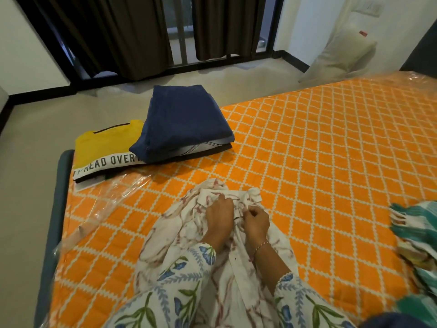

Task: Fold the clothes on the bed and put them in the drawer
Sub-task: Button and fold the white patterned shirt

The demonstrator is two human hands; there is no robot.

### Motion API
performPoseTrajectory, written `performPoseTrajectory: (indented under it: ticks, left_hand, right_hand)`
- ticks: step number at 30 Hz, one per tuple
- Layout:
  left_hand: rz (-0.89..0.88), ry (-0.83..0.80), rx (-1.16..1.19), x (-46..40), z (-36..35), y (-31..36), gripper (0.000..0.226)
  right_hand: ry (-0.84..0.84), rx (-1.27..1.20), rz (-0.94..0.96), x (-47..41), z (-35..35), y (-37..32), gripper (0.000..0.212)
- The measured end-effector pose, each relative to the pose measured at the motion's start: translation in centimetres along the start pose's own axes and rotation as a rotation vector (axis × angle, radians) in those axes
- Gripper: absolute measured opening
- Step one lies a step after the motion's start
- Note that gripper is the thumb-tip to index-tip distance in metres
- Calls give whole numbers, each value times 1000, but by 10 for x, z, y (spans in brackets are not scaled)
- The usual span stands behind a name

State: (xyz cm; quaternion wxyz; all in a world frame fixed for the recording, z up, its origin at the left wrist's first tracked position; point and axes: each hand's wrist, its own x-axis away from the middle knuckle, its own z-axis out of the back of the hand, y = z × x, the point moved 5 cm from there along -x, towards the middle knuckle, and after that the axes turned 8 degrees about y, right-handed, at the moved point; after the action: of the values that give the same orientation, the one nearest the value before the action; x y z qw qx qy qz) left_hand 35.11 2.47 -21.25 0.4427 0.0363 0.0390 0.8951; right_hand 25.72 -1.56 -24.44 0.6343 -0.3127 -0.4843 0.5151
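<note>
**Both hands on the white shirt**

The white printed shirt (212,233) lies rumpled on the orange bed (319,150). The left hand (218,215) grips its collar; the right hand (256,220) pinches fabric just beside. Beyond the shirt sit a folded navy garment (184,121) and a yellow T-shirt (106,147).

Both hands, left hand (218,215) and right hand (256,221), grip a shirt (179,233) on the bed (319,150). A folded stack (165,136) lies beyond and left of the grip. A towel (416,233) lies far right.
</note>
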Motion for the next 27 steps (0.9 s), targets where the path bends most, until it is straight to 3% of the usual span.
performPoseTrajectory:
  ticks: [3, 5, 9, 11, 15, 23, 27]
  left_hand:
    - [-30, -23, -17, -5, 7, 6, 24]
    - [14, -1, 55, -5, 10, 4, 20]
    - [339, 121, 417, 0, 16, -21, 25]
    - [403, 134, 579, 0, 21, -28, 24]
    - [396, 133, 897, 6, 31, -33, 30]
    - [426, 62, 1170, 29, 43, -39, 36]
    - [442, 6, 1256, 40, 49, -41, 17]
  right_hand:
    - [-56, -52, 2, -3, 3, 1, 43]
    - [-107, -75, 6, -1, 6, 0, 44]
    - [-38, -106, 40, 3, 12, -3, 23]
    - [37, -96, 117, 7, 14, -12, 18]
    - [19, 4, 331, 26, 17, -40, 20]
    - [28, 355, 695, 62, 19, -57, 8]
    - [29, 376, 769, 68, 23, -60, 11]
